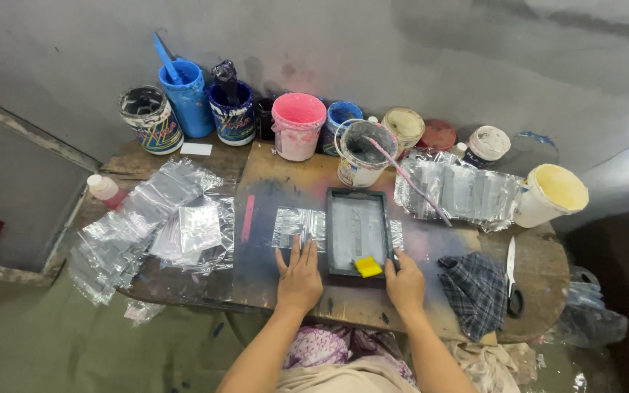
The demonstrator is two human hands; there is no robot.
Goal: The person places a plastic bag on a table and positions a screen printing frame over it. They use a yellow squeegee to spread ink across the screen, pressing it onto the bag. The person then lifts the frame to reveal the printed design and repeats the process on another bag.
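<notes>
Two hands hold the dark screen frame (pixel 358 231): left hand (pixel 300 279) flat beside it, right hand (pixel 405 280) clamped on its corner by the yellow squeegee (pixel 367 266)

Both my bare forearms reach forward from below. My left hand (pixel 300 279) lies flat, palm down, fingers spread and pointing away. My right hand (pixel 405 282) sits just beside it, knuckles up, fingers curled forward in a loose grip.

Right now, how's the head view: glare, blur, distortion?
Head view: strong wide-angle bowing at the table edge; glare off the clear plastic bags; left hand, right hand and dark screen frame evenly lit, reasonably sharp; corners dim.
</notes>
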